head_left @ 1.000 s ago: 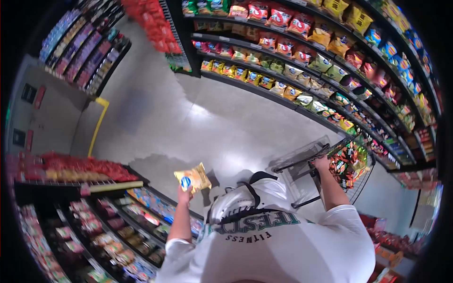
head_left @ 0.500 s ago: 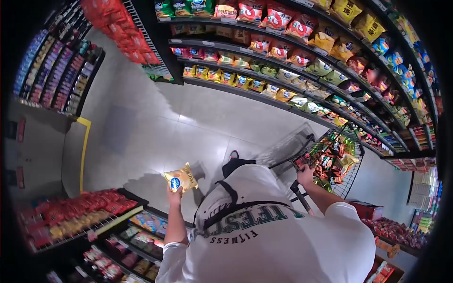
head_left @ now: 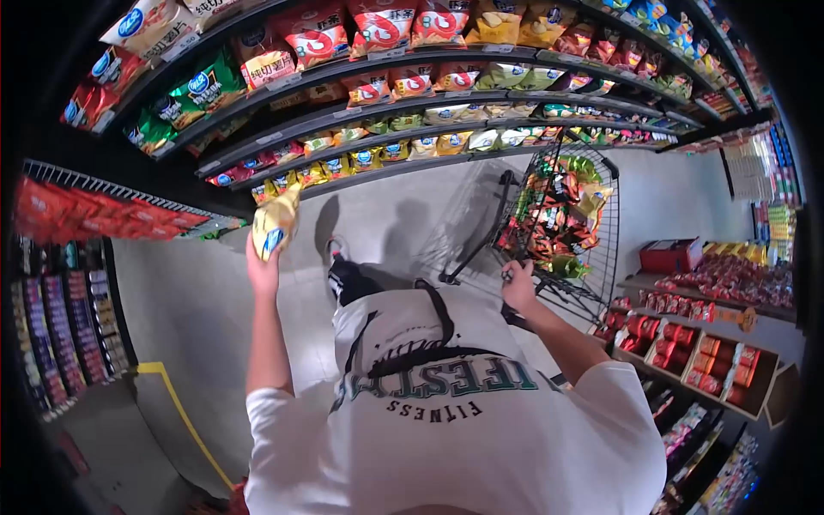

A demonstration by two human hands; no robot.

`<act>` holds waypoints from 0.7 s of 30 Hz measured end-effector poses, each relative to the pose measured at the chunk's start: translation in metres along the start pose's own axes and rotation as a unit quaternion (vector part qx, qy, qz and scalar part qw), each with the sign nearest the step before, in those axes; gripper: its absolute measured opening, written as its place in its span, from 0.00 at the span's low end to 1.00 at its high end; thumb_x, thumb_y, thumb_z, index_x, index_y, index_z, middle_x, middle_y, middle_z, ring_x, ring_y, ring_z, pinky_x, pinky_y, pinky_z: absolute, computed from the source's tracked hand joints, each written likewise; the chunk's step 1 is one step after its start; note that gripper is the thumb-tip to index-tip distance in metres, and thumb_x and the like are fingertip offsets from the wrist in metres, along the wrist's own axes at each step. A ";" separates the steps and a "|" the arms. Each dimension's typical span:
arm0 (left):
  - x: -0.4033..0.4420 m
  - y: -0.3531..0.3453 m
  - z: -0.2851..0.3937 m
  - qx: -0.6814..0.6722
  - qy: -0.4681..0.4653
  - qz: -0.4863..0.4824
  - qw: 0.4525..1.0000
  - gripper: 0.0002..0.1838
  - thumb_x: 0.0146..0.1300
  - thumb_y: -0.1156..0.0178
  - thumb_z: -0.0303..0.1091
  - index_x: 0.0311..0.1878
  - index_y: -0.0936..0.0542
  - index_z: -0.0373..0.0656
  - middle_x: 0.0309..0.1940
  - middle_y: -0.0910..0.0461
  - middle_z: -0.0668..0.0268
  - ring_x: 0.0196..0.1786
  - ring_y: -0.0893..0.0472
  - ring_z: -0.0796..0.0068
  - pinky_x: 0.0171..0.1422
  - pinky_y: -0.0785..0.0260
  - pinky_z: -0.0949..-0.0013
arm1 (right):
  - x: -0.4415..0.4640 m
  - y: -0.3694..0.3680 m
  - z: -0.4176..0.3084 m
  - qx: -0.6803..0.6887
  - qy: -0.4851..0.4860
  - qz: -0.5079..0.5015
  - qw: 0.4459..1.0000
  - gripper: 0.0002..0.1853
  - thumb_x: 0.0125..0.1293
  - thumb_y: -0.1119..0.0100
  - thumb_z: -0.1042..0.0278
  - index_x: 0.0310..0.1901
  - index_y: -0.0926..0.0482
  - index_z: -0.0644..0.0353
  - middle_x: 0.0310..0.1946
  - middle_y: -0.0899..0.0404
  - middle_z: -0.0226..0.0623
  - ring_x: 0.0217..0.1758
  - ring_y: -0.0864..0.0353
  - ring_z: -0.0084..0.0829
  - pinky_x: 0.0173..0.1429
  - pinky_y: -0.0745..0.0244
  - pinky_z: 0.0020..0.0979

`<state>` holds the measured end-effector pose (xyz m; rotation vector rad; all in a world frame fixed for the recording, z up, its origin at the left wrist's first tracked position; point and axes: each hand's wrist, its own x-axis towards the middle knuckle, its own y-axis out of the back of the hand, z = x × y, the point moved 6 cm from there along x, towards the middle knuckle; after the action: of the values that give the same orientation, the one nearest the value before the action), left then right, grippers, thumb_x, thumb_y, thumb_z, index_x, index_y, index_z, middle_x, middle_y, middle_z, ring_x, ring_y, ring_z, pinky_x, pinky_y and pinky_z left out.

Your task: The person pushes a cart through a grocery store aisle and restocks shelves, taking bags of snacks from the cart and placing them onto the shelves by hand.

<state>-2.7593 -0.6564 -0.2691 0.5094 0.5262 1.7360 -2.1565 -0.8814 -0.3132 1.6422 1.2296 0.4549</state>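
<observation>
My left hand [head_left: 263,268] is closed on the lower end of a yellow chip bag [head_left: 276,221] with a blue round logo. It holds the bag up, in line with the lower shelf of yellow bags [head_left: 365,159]. My right hand [head_left: 518,288] is wrapped around the shopping cart's dark handle, which it mostly hides. The wire shopping cart [head_left: 614,215] stands to my right, holding a heap of red, green and gold snack bags [head_left: 558,202].
A curved-looking wall of shelves [head_left: 412,107] full of chip bags spans the front. A wire rack of red bags [head_left: 94,210] stands left, with bottle shelves [head_left: 69,318] below it. Boxes of red packets [head_left: 687,356] lie right, behind the cart.
My body has turned left, so the chip shelves now face me and the cart is nearer front. The left hand has raised the chip bag forward towards the shelves; the right hand stays at the cart.
</observation>
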 end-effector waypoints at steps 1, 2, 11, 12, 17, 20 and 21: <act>0.039 0.000 0.021 0.021 -0.024 -0.027 0.999 0.38 0.60 0.33 0.22 0.74 0.36 0.40 0.67 0.27 0.55 0.68 0.25 0.62 0.72 0.34 0.63 | 0.001 -0.006 -0.003 0.018 -0.024 -0.025 0.999 0.21 0.56 0.45 0.84 0.50 0.26 0.51 0.59 0.39 0.55 0.51 0.23 0.58 0.54 0.22 0.42; 0.076 -0.001 0.036 0.042 -0.050 -0.052 0.996 0.38 0.60 0.33 0.23 0.74 0.34 0.42 0.66 0.25 0.55 0.67 0.24 0.61 0.72 0.34 0.63 | -0.001 -0.004 -0.014 0.017 -0.033 -0.008 0.999 0.20 0.56 0.44 0.83 0.50 0.24 0.51 0.61 0.38 0.57 0.50 0.21 0.56 0.52 0.21 0.42; 0.308 -0.055 0.038 0.117 -0.208 -0.131 0.962 0.37 0.56 0.33 0.21 0.71 0.28 0.48 0.68 0.26 0.55 0.70 0.27 0.54 0.75 0.35 0.59 | 0.000 -0.018 -0.091 -0.178 -0.123 0.016 0.976 0.31 0.57 0.43 0.74 0.66 0.28 0.51 0.68 0.29 0.48 0.56 0.19 0.48 0.62 0.27 0.46; 0.319 -0.060 0.045 0.137 -0.230 -0.134 0.954 0.37 0.56 0.34 0.21 0.71 0.28 0.49 0.68 0.26 0.56 0.70 0.27 0.55 0.75 0.36 0.59 | -0.004 -0.024 -0.101 -0.168 -0.156 0.031 0.973 0.33 0.58 0.43 0.73 0.69 0.32 0.52 0.68 0.29 0.48 0.57 0.19 0.48 0.63 0.28 0.46; 0.337 -0.066 0.051 0.169 -0.289 -0.095 0.938 0.36 0.55 0.40 0.18 0.69 0.25 0.53 0.67 0.25 0.59 0.69 0.28 0.55 0.76 0.37 0.59 | -0.016 -0.048 -0.133 -0.113 -0.218 0.087 0.965 0.39 0.60 0.44 0.71 0.74 0.43 0.57 0.66 0.27 0.49 0.60 0.21 0.50 0.65 0.30 0.49; 0.352 -0.078 0.033 0.154 -0.266 -0.119 0.944 0.36 0.55 0.41 0.19 0.70 0.26 0.53 0.66 0.26 0.56 0.68 0.28 0.53 0.76 0.38 0.58 | -0.021 -0.055 -0.148 -0.093 -0.239 0.080 0.963 0.38 0.60 0.44 0.71 0.74 0.43 0.57 0.62 0.24 0.51 0.59 0.21 0.51 0.63 0.28 0.50; 0.354 -0.082 0.029 0.130 -0.224 -0.142 0.955 0.37 0.54 0.40 0.19 0.70 0.26 0.52 0.67 0.28 0.54 0.68 0.28 0.52 0.76 0.39 0.58 | -0.024 -0.057 -0.153 -0.097 -0.252 0.079 0.960 0.37 0.61 0.44 0.70 0.73 0.42 0.57 0.61 0.23 0.51 0.57 0.20 0.53 0.61 0.28 0.50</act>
<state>-2.7535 -0.2919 -0.2734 0.9399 0.4742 1.2291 -2.3111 -0.8286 -0.2899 1.5643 0.6587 0.2210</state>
